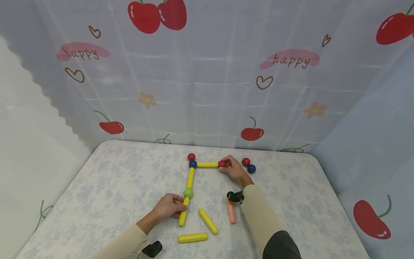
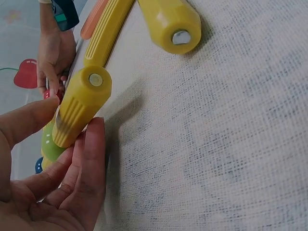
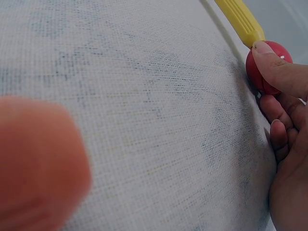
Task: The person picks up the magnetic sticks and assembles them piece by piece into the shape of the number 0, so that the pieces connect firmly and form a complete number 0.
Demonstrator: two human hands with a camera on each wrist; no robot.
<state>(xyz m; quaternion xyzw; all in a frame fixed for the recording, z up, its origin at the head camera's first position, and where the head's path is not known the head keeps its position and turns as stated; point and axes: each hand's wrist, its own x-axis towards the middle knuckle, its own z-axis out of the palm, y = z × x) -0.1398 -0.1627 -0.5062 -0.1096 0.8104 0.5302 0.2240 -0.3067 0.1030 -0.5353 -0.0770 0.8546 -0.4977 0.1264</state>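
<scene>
My left hand (image 1: 169, 205) pinches a yellow magnetic rod (image 1: 183, 213) between thumb and fingers. Its far end meets a green ball (image 1: 188, 193); the near end shows a round metal disc in the left wrist view. From the green ball a second yellow rod (image 1: 191, 178) runs up to a blue ball (image 1: 192, 164). A third yellow rod (image 1: 207, 165) extends right from the blue ball to a red ball (image 1: 221, 164). My right hand (image 1: 235, 170) grips that red ball, the thumb (image 3: 276, 67) lying over it in the right wrist view. Another red ball (image 1: 191, 157) sits against the blue one.
Two loose yellow rods (image 1: 208, 221) lie nearer me on the patterned tabletop (image 1: 129, 187). An orange rod (image 1: 231, 211) lies partly under the right wrist's camera. A red ball (image 1: 246, 162) and a blue ball (image 1: 251, 168) stand right of my right hand. A printed curtain (image 1: 207, 90) hangs behind.
</scene>
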